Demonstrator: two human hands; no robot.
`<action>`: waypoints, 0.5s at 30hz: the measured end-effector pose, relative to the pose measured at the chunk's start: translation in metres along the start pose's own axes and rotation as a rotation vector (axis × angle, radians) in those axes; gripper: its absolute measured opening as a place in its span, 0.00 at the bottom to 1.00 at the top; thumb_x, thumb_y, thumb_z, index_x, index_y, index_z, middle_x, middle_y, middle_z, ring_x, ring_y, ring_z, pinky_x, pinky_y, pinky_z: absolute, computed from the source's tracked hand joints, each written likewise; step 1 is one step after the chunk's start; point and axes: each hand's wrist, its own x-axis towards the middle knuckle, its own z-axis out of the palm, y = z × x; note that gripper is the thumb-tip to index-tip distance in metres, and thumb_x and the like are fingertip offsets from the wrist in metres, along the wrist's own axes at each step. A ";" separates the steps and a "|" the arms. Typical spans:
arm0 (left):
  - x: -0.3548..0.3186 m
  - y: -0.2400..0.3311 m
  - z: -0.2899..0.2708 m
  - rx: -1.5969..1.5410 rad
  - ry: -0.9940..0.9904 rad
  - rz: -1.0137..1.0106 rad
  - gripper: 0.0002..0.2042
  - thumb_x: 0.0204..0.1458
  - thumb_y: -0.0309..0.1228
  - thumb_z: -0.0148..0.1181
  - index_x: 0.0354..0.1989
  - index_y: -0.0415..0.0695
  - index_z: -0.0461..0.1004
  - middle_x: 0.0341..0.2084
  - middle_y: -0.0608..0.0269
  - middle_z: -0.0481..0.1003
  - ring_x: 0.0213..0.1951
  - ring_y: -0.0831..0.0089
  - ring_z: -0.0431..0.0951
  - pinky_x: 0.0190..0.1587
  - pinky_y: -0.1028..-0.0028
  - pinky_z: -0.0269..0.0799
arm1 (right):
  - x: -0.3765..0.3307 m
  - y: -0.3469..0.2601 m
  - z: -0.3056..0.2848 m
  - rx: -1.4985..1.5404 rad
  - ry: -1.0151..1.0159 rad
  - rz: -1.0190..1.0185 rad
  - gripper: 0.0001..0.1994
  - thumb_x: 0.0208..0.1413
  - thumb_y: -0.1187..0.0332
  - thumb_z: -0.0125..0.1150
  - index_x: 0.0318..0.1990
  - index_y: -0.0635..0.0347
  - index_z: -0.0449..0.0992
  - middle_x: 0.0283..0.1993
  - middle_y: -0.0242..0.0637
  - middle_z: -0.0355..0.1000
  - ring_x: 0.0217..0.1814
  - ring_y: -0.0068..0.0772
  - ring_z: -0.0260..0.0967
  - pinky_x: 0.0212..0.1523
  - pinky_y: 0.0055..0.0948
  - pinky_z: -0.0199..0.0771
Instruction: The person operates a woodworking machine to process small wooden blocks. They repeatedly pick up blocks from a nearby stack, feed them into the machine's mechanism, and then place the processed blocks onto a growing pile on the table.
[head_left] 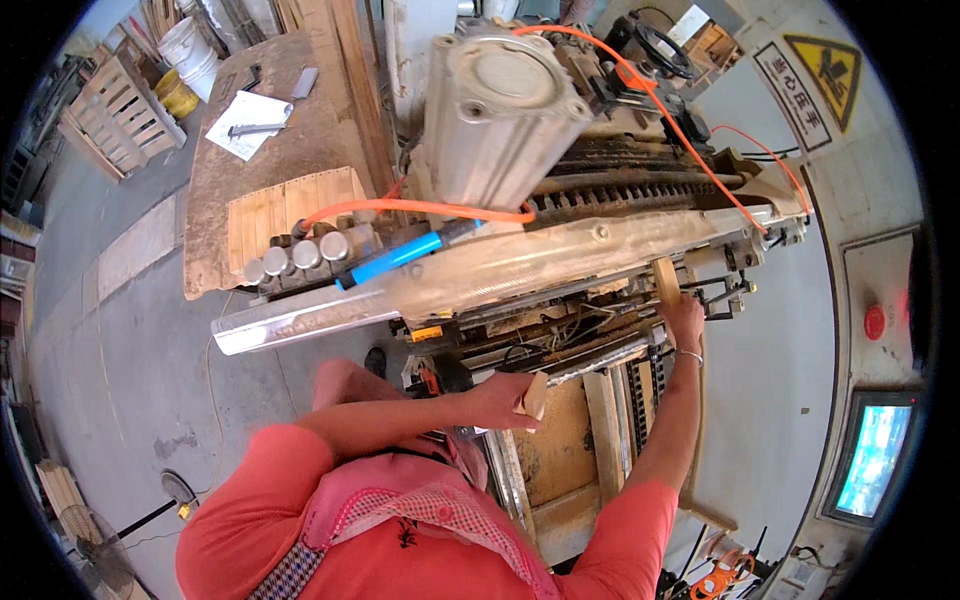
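Observation:
My left hand [498,402] is closed around a short, pale piece of wood [534,396] held above the near part of the machine. Farther right, my right hand [684,322] grips another slim wooden piece [666,280], whose far end reaches toward the underside of the machine's metal crossbeam [570,255]. Beneath my hands lies the machine bed with a brown panel [560,445], light rails and a dark chain [640,400]. The fingertips of my right hand are partly hidden.
A large metal cylinder [500,110] with orange air hoses rises over the crossbeam. To the left, a brown table [235,165] bears a row of wooden strips [290,210] and papers. A control panel with a red button [875,322] and lit screen [872,460] stands right.

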 end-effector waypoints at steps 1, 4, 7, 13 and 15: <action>0.000 0.013 -0.007 0.016 -0.004 -0.050 0.25 0.38 0.43 0.69 0.39 0.40 0.68 0.29 0.53 0.73 0.34 0.61 0.75 0.35 0.69 0.69 | 0.000 -0.003 -0.005 0.055 -0.043 -0.014 0.22 0.30 0.55 0.70 0.31 0.62 0.77 0.30 0.51 0.74 0.35 0.52 0.72 0.38 0.42 0.72; 0.001 0.013 -0.010 -0.031 -0.036 -0.044 0.24 0.38 0.42 0.68 0.39 0.40 0.68 0.30 0.52 0.74 0.34 0.61 0.76 0.36 0.69 0.70 | -0.009 -0.015 -0.015 0.115 -0.001 -0.014 0.24 0.32 0.55 0.69 0.35 0.63 0.75 0.34 0.51 0.74 0.39 0.52 0.71 0.40 0.43 0.71; 0.002 0.010 -0.010 -0.046 -0.050 -0.034 0.24 0.39 0.42 0.67 0.40 0.39 0.68 0.30 0.53 0.74 0.34 0.61 0.76 0.36 0.68 0.70 | -0.017 -0.023 -0.027 0.059 -0.060 0.060 0.24 0.35 0.55 0.69 0.38 0.62 0.74 0.36 0.51 0.73 0.42 0.52 0.69 0.41 0.44 0.70; 0.004 0.018 -0.012 -0.034 -0.078 -0.065 0.25 0.39 0.47 0.67 0.37 0.40 0.66 0.30 0.50 0.73 0.36 0.54 0.75 0.37 0.65 0.70 | -0.023 -0.030 -0.032 -0.007 -0.051 0.132 0.19 0.38 0.54 0.65 0.36 0.54 0.75 0.36 0.49 0.74 0.41 0.49 0.71 0.39 0.45 0.72; 0.004 0.017 -0.010 -0.027 -0.093 -0.072 0.25 0.39 0.47 0.66 0.37 0.40 0.66 0.31 0.50 0.73 0.37 0.53 0.75 0.37 0.64 0.70 | -0.022 -0.028 -0.030 -0.039 -0.064 0.133 0.18 0.38 0.54 0.65 0.36 0.53 0.75 0.36 0.48 0.74 0.41 0.49 0.71 0.39 0.45 0.72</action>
